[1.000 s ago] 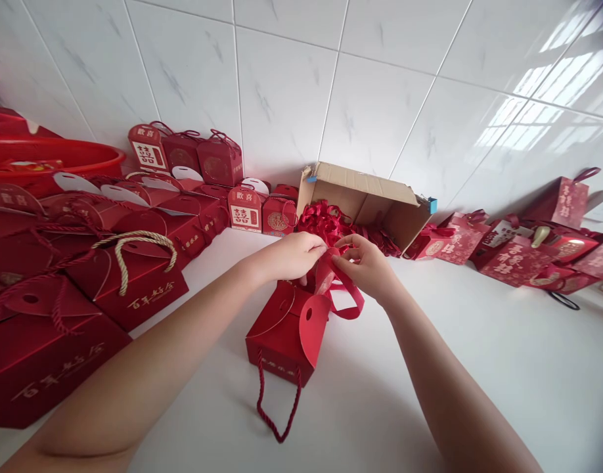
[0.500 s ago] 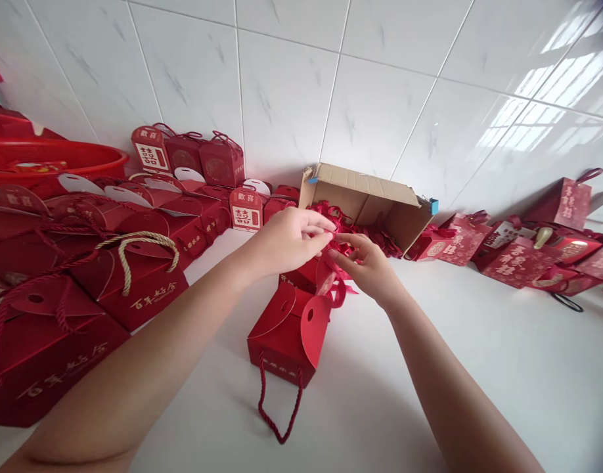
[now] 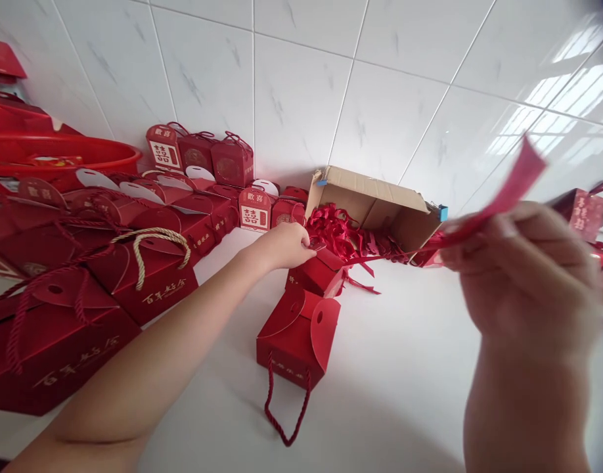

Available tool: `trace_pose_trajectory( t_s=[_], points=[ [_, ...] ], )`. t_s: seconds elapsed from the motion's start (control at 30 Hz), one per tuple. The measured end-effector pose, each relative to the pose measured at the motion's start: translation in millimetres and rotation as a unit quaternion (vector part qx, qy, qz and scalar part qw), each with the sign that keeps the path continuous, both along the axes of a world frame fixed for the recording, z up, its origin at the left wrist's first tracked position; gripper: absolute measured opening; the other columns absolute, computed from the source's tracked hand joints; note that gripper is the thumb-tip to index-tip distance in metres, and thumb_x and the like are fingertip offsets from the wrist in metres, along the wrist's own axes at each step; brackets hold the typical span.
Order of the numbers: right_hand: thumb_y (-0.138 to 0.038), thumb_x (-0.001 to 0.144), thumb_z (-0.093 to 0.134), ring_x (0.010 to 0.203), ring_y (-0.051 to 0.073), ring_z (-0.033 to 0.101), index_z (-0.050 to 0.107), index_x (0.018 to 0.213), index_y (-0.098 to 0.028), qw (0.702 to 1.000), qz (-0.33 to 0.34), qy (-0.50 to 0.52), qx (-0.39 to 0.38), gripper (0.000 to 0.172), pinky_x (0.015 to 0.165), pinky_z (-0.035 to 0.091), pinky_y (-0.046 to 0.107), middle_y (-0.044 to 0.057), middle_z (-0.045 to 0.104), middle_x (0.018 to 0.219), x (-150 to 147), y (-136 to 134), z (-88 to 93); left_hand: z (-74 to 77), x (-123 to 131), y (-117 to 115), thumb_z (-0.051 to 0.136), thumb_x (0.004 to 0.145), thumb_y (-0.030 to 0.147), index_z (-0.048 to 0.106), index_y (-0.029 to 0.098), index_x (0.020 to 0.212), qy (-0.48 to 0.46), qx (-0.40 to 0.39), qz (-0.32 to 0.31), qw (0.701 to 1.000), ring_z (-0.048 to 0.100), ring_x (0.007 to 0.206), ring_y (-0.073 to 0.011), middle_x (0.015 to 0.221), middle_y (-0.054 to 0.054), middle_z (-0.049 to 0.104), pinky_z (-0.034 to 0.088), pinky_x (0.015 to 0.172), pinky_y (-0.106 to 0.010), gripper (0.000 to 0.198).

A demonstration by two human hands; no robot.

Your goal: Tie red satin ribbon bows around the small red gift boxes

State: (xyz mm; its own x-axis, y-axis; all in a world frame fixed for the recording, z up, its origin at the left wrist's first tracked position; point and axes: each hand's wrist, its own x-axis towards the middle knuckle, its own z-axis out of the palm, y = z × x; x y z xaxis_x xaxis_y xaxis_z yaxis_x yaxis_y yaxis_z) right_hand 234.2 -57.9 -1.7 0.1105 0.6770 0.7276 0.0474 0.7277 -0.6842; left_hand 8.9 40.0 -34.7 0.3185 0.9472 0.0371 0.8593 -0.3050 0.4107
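My right hand [image 3: 528, 276], blurred by motion, pinches a red ribbon [image 3: 518, 174]. One end sticks up past the fingers, while the rest stretches left toward a small red gift box [image 3: 318, 270] and the ribbon pile. My left hand [image 3: 292, 244] is closed at the top of that box, fingertips pressed together; what lies between them is hidden. Closer to me stands a second red gift box [image 3: 296, 338], its flaps folded over and its dark red rope handle [image 3: 286, 430] hanging onto the table.
A cardboard box [image 3: 375, 187] lies on its side against the tiled wall, with tangled red ribbons [image 3: 331, 226] spilling out. Rows of red gift boxes [image 3: 168, 282] crowd the left, beside a red plastic basin [image 3: 109, 154]. More red boxes [image 3: 584, 207] stand at far right.
My right hand has moved right and toward me, drawing the ribbon out taut. My left hand has drawn apart from it and lowered to the box top, its fingers now curled.
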Motion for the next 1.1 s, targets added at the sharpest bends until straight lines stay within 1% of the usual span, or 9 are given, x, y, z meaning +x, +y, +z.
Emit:
trace_pose_trajectory(
  t_s=[0.07,0.13,0.23,0.33,0.4,0.47,0.63,0.93,1.1],
  points=[
    [-0.024,0.080,0.062,0.055,0.014,0.053,0.066,0.074,-0.019,0.999,-0.021,0.014,0.039,0.008,0.050,0.038,0.030,0.004,0.059,0.069,6,-5,5.7,-0.8,1,1,0.050,0.077,0.036,0.067,0.016,0.086,-0.027,0.005,-0.019,0.999,0.066,0.075,-0.0208,0.085,-0.008,0.072,0.044,0.059,-0.025,0.027],
    [-0.023,0.081,0.060,0.054,0.013,0.050,0.065,0.072,-0.020,0.998,-0.033,0.023,0.038,0.011,0.051,0.037,0.030,0.003,0.056,0.068,7,-1,4.4,-1.3,2,0,0.048,0.079,0.035,0.066,0.017,0.090,-0.066,-0.027,-0.035,0.997,0.066,0.070,-0.0188,0.079,-0.006,0.072,0.044,0.057,-0.024,0.028],
    [-0.026,0.080,0.060,0.061,0.013,0.049,0.063,0.069,-0.021,0.997,-0.004,-0.049,-0.056,0.013,0.056,0.038,0.028,0.001,0.054,0.069,1,18,-9.9,-3.3,4,1,0.049,0.079,0.033,0.063,0.019,0.097,-0.109,-0.098,-0.067,0.987,0.068,0.067,-0.0172,0.075,-0.004,0.072,0.046,0.058,-0.023,0.027],
    [-0.032,0.080,0.057,0.088,0.020,0.055,0.063,0.069,-0.021,0.969,0.049,-0.169,-0.172,0.016,0.075,0.043,0.033,0.004,0.059,0.096,-8,42,-31.9,-6.0,8,1,0.050,0.079,0.027,0.060,0.018,0.099,-0.146,-0.130,-0.099,0.976,0.069,0.071,-0.0164,0.082,-0.004,0.072,0.049,0.061,-0.023,0.024],
    [-0.033,0.080,0.055,0.102,0.024,0.052,0.062,0.068,-0.021,0.951,0.040,-0.218,-0.214,0.019,0.084,0.041,0.036,0.004,0.056,0.111,-13,55,-46.0,-7.6,10,0,0.051,0.079,0.025,0.057,0.017,0.102,-0.166,-0.143,-0.109,0.969,0.069,0.071,-0.0164,0.086,-0.005,0.071,0.050,0.062,-0.023,0.024],
    [-0.033,0.079,0.053,0.108,0.026,0.049,0.060,0.065,-0.020,0.938,0.017,-0.256,-0.233,0.020,0.090,0.037,0.039,0.004,0.056,0.115,-17,64,-56.8,-8.8,11,0,0.052,0.079,0.024,0.055,0.017,0.105,-0.176,-0.150,-0.103,0.967,0.070,0.072,-0.0170,0.087,-0.006,0.071,0.051,0.062,-0.024,0.027],
    [-0.029,0.077,0.049,0.110,0.026,0.049,0.059,0.065,-0.021,0.918,-0.002,-0.307,-0.252,0.019,0.094,0.033,0.041,0.004,0.057,0.116,-20,71,-68.3,-9.5,12,-2,0.053,0.080,0.025,0.052,0.017,0.109,-0.175,-0.154,-0.084,0.969,0.070,0.073,-0.0184,0.090,-0.008,0.072,0.052,0.063,-0.026,0.030],
    [-0.027,0.078,0.046,0.105,0.025,0.052,0.056,0.062,-0.020,0.908,-0.019,-0.345,-0.239,0.021,0.090,0.034,0.039,0.004,0.060,0.109,-19,73,-69.7,-6.5,12,-4,0.053,0.080,0.024,0.054,0.018,0.106,-0.166,-0.155,-0.091,0.970,0.069,0.075,-0.0187,0.088,-0.007,0.072,0.052,0.066,-0.026,0.027],
    [-0.025,0.080,0.044,0.105,0.024,0.051,0.054,0.062,-0.018,0.885,-0.027,-0.393,-0.249,0.021,0.090,0.033,0.039,0.004,0.058,0.113,-26,70,-69.6,-3.9,14,-7,0.054,0.079,0.026,0.054,0.018,0.105,-0.162,-0.158,-0.087,0.970,0.069,0.075,-0.0191,0.090,-0.007,0.071,0.052,0.067,-0.027,0.027]
  ],
)
